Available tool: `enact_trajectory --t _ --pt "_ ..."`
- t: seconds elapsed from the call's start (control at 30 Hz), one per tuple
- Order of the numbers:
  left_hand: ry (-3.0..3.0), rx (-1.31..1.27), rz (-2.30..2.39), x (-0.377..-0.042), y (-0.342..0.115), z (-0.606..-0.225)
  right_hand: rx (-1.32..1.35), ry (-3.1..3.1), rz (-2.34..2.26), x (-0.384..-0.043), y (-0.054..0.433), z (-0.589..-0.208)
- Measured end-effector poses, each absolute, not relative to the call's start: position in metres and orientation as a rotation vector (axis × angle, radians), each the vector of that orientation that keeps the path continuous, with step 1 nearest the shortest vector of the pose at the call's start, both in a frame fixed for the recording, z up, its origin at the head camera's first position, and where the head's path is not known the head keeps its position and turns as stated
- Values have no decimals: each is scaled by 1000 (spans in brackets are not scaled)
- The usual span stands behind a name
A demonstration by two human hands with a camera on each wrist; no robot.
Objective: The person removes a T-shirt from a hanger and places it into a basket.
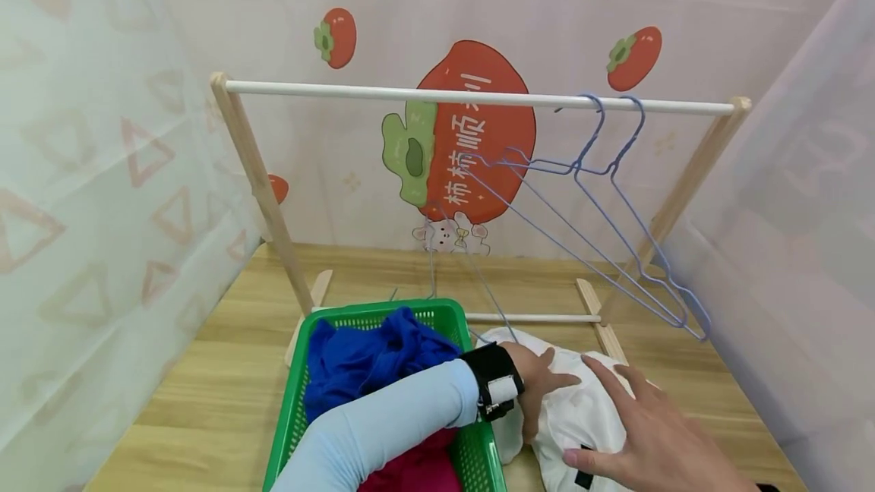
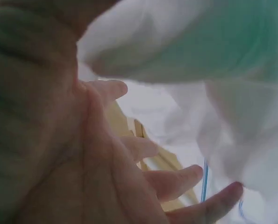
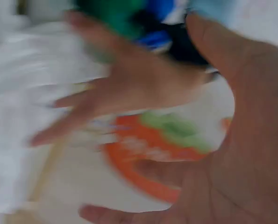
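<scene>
A white cloth garment [image 1: 581, 397] lies bunched on the wooden table, to the right of the green basket. A small black patch shows on it. My left hand [image 1: 540, 386] reaches over the basket's edge with fingers spread, at the garment's left part. Its fingers look straight in the left wrist view, with white cloth [image 2: 185, 112] close by. My right hand [image 1: 656, 431] is over the garment's right side, fingers apart, with no grip on the cloth visible. A thin blue hanger [image 1: 487, 291] slants down to the garment's upper edge; its lower part is hidden.
The green basket [image 1: 279, 431] holds blue cloth [image 1: 376, 351] and dark red cloth [image 1: 417, 469]. Behind it stands a wooden rack with a white rail [image 1: 342, 92]. Two blue wire hangers [image 1: 595, 173] hang at the rail's right. Patterned curtains enclose the back and sides.
</scene>
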State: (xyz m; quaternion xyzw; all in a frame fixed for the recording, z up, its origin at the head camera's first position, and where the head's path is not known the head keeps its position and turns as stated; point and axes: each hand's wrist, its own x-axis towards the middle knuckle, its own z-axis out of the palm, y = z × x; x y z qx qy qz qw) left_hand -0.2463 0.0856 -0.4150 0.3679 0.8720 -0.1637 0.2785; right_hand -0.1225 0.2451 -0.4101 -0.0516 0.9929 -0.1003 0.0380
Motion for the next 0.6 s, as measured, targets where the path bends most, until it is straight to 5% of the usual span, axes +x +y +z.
enact_trajectory --t 0.27,0.6 --pt "2330 996 -582 -235 100 -420 -91 2854 -457 -141 276 -499" --pt "2464 1108 -522 -228 94 -434 -38 2998 -567 -149 260 -504"
